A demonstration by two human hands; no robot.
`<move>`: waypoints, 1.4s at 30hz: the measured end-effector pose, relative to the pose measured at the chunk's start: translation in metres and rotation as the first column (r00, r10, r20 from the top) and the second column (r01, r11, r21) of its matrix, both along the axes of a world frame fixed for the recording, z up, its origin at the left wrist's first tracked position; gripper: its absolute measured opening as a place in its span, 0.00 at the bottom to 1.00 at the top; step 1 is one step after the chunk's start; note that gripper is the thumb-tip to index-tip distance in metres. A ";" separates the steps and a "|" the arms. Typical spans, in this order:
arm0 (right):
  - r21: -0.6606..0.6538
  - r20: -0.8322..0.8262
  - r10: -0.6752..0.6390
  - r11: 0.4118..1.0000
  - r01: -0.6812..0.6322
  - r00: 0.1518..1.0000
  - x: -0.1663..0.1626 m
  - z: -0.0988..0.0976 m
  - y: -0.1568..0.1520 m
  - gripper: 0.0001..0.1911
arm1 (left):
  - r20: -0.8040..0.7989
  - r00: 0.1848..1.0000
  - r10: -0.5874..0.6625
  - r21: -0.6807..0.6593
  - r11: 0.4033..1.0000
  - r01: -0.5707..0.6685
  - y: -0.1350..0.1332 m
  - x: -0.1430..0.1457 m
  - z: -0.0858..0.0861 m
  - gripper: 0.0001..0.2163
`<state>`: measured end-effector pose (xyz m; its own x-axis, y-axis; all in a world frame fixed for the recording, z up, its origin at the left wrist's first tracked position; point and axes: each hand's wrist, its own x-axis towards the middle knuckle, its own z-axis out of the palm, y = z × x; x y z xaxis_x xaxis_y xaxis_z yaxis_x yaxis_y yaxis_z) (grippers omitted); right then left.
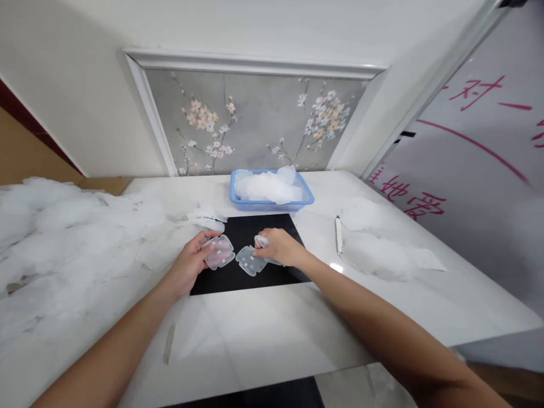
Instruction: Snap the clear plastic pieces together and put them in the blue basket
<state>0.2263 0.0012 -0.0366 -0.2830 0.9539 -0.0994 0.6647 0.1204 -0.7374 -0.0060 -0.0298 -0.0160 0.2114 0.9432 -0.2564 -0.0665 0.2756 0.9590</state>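
Black mat (232, 283) beneath both hands. Left hand (193, 258) holds a clear sheet (221, 253); right hand (278, 246) pinches a whitish piece (262, 241), second sheet (249, 262) between them. Step, probably: singling sheets; next calls for light fingertips. Blue basket (244, 204) beyond.

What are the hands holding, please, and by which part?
Left hand: a translucent piece, by its left side. Right hand: a whitish piece, exact place unclear.

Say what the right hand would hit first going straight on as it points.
Past the flat piece at the right hand, likely the translucent piece in the left hand; depth is unclear.
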 end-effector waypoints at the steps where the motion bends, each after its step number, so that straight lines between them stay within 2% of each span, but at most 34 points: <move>1: -0.023 -0.088 -0.008 1.000 0.006 0.996 0.001 0.000 -0.001 0.07 | 0.024 1.000 -0.013 -0.011 1.000 0.013 0.000 0.000 0.001 0.21; 4: -0.165 -0.417 -0.066 0.986 -0.005 0.906 0.010 0.001 -0.003 0.11 | 0.078 0.996 -0.047 -0.029 0.998 0.050 0.000 0.000 0.001 0.21; 6: -0.244 -0.541 -0.105 0.969 -0.037 0.834 0.017 0.004 -0.004 0.18 | 0.107 0.993 -0.056 -0.041 0.997 0.061 0.001 0.000 0.002 0.21; 8: -0.292 -0.582 -0.136 0.955 -0.050 0.802 0.022 0.007 -0.004 0.21 | 0.133 0.990 -0.050 -0.055 0.997 0.057 0.002 0.001 0.002 0.21; 13: -0.366 -0.615 -0.229 0.931 -0.016 0.754 0.028 0.013 -0.005 0.22 | 0.167 0.984 -0.058 -0.078 0.994 0.072 0.003 0.001 0.005 0.24; 18: -0.412 -0.651 -0.304 0.911 0.012 0.695 0.027 0.007 -0.001 0.23 | 0.173 0.977 -0.126 -0.075 0.987 0.140 0.004 -0.001 0.003 0.25; 23: -0.392 -0.695 -0.344 0.917 0.069 0.631 0.025 0.000 0.001 0.23 | 0.202 0.968 -0.151 -0.052 0.985 0.165 0.004 -0.001 -0.002 0.25; 37: -0.353 -0.680 -0.268 0.935 0.016 0.682 0.028 0.002 -0.004 0.21 | 0.225 0.957 -0.183 -0.039 0.980 0.196 0.003 -0.003 -0.005 0.21; 42: -0.272 -0.618 -0.141 0.961 -0.042 0.774 0.031 0.001 -0.007 0.16 | 0.263 0.932 -0.247 -0.019 0.965 0.262 0.003 -0.007 -0.006 0.18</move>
<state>0.2573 -0.0063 -0.0352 -0.3219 0.9334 -0.1583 0.0428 -0.1526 -0.9874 -0.0132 -0.0265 -0.0215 0.5077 0.8356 -0.2099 -0.2290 0.3657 0.9021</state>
